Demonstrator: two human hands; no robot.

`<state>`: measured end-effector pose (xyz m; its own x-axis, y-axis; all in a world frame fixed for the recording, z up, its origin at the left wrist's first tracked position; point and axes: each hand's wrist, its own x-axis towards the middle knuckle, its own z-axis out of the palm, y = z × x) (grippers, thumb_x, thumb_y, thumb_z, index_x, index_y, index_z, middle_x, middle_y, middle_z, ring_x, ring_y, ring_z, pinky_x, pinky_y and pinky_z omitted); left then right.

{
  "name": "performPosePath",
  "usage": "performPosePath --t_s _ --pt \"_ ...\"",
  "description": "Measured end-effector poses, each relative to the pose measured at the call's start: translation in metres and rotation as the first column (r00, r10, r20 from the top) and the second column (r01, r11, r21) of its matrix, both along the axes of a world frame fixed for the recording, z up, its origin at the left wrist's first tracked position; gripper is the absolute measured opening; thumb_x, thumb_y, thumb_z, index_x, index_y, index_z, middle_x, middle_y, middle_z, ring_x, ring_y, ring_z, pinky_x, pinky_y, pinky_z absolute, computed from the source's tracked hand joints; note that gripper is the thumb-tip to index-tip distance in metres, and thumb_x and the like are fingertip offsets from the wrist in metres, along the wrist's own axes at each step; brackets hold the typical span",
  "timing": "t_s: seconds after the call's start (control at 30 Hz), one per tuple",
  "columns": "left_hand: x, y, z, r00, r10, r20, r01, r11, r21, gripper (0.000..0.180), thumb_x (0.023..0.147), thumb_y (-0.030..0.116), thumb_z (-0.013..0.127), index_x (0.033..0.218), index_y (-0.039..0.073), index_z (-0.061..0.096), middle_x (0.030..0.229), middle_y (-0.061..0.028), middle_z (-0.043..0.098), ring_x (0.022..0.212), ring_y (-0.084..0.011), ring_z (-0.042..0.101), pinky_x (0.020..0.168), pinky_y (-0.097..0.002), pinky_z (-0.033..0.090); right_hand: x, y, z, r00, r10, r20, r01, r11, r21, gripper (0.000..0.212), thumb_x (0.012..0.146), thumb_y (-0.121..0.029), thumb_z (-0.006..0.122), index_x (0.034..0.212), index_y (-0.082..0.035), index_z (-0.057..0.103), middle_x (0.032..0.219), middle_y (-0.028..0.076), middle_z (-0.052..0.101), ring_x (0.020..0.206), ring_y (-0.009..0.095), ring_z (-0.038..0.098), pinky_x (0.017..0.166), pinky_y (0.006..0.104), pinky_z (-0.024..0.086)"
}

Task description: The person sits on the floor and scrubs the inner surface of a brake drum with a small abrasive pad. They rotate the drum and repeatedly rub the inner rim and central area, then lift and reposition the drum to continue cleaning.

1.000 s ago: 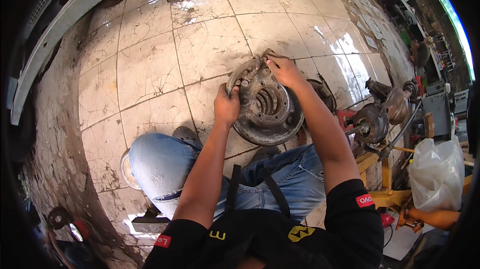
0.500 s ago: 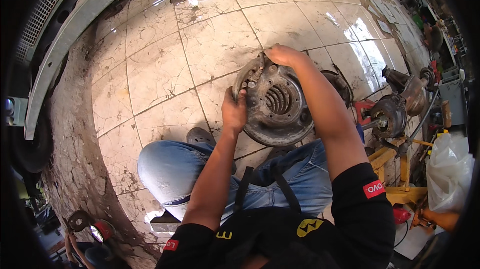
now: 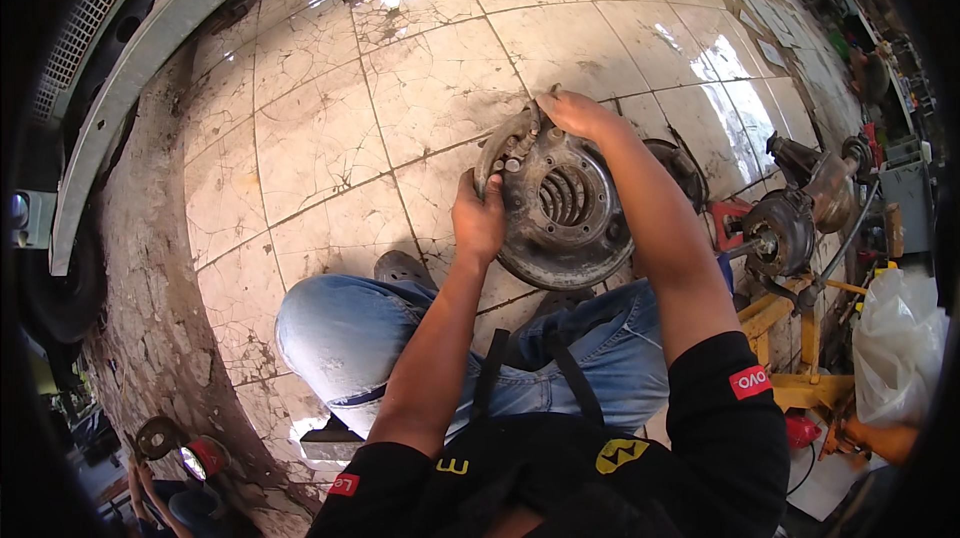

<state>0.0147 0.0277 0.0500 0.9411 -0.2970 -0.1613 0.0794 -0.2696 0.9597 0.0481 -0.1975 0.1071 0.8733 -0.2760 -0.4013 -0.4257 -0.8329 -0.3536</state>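
Note:
On the tiled floor before me a round, grimy brake backing plate (image 3: pixel 606 266) lies propped, with a curved brake shoe (image 3: pixel 490 155) along its upper left edge. Through its central hole shows a coil spring (image 3: pixel 562 200). My left hand (image 3: pixel 479 218) grips the shoe's lower left end, thumb on the inner side beside a round metal cylinder fitting (image 3: pixel 512 165). At the plate's top, my right hand (image 3: pixel 572 115) is closed by the shoe's upper end. Whatever its fingertips pinch is small and mostly hidden.
Right of the plate lies another dark round part (image 3: pixel 680 170). Further right, an axle hub assembly (image 3: pixel 778 238) rests near a yellow stand (image 3: pixel 800 378) and a white plastic bag (image 3: pixel 900 348). A metal vehicle bumper (image 3: pixel 100 128) curves along the left; another person's arms (image 3: pixel 150 493) show lower left.
The plate and shoe have shifted slightly to the right, and both my hands have moved with them. My left hand keeps its grip on the shoe.

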Motion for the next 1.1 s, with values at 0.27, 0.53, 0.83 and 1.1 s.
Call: performPosePath --t_s 0.27,0.53,0.83,1.1 --pt "-0.002 -0.001 0.007 1.000 0.010 0.001 -0.010 1.000 0.001 0.038 0.095 0.025 0.055 0.120 -0.004 0.053 0.106 -0.0270 0.064 0.100 -0.0407 0.062 0.086 -0.0415 0.047 -0.015 -0.006 0.029 0.977 -0.211 -0.012 0.211 0.974 0.087 0.086 0.089 -0.069 0.036 0.134 0.004 0.047 0.137 0.026 0.047 0.130 0.037 0.044 0.107 0.0415 0.034" --pt "-0.001 -0.005 0.008 0.999 0.029 0.041 -0.029 1.000 -0.006 0.038 0.096 0.027 0.055 0.120 -0.002 0.054 0.104 -0.0270 0.065 0.099 -0.0419 0.063 0.085 -0.0416 0.048 -0.025 -0.024 -0.019 0.982 0.008 0.190 -0.015 0.999 0.037 0.046 0.097 -0.044 0.046 0.129 -0.013 0.057 0.127 0.019 0.058 0.118 0.035 0.054 0.100 0.0415 0.042" --pt "0.001 -0.001 0.002 0.999 -0.001 -0.033 -0.001 0.997 -0.078 0.035 0.096 0.024 0.056 0.118 -0.003 0.055 0.103 -0.0263 0.065 0.098 -0.0383 0.064 0.084 -0.0401 0.048 -0.017 -0.019 0.008 0.981 0.159 0.114 -0.163 0.986 0.028 0.043 0.092 -0.034 0.055 0.129 -0.013 0.057 0.124 0.017 0.060 0.113 0.034 0.057 0.096 0.0417 0.045" --pt "0.003 0.003 0.002 0.999 0.038 -0.022 -0.038 0.999 0.011 0.038 0.096 0.026 0.056 0.119 -0.004 0.054 0.103 -0.0264 0.065 0.098 -0.0363 0.064 0.086 -0.0392 0.047 -0.009 -0.004 0.016 0.989 0.146 0.022 -0.147 0.986 0.078 0.061 0.084 -0.046 0.059 0.132 -0.010 0.053 0.127 0.021 0.057 0.122 0.033 0.051 0.101 0.0390 0.041"
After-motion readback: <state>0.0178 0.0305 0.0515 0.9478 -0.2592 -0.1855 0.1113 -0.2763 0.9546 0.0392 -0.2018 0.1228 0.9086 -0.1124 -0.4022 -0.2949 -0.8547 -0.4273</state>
